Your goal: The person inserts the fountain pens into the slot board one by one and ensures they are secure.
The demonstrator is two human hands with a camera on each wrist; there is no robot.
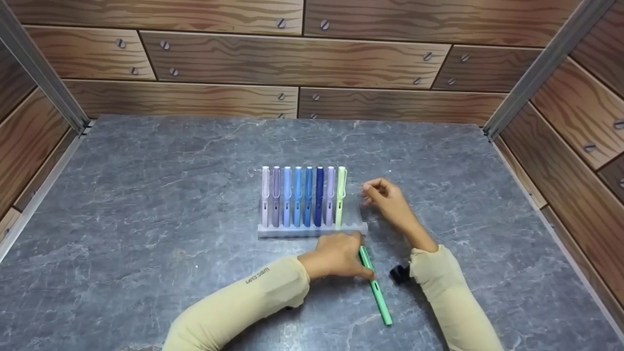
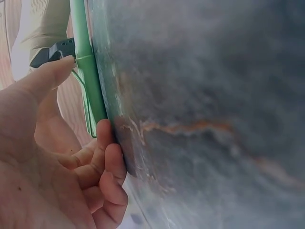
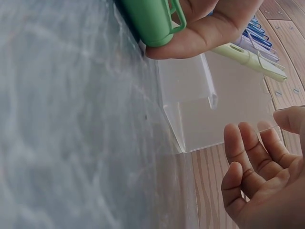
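A green fountain pen (image 1: 380,302) lies on the table in front of a clear pen stand (image 1: 312,232), its cap end toward the stand. My left hand (image 1: 337,254) grips the capped part, thumb along one side and fingers by the cap's end; the clip shows in the left wrist view. At the stand's right side, my right hand (image 1: 390,207) pinches the edge of the clear panel (image 3: 228,119) between thumb and fingers. Several capped pens stand in a row in the stand, from lilac through blues to a pale yellow-green pen (image 1: 341,197) at the right end.
The grey marbled table (image 1: 146,204) is bounded by wood-patterned walls (image 1: 292,56) at the back and sides. Metal posts (image 1: 536,68) rise at the back corners. A black device (image 1: 400,274) sits at the right wrist.
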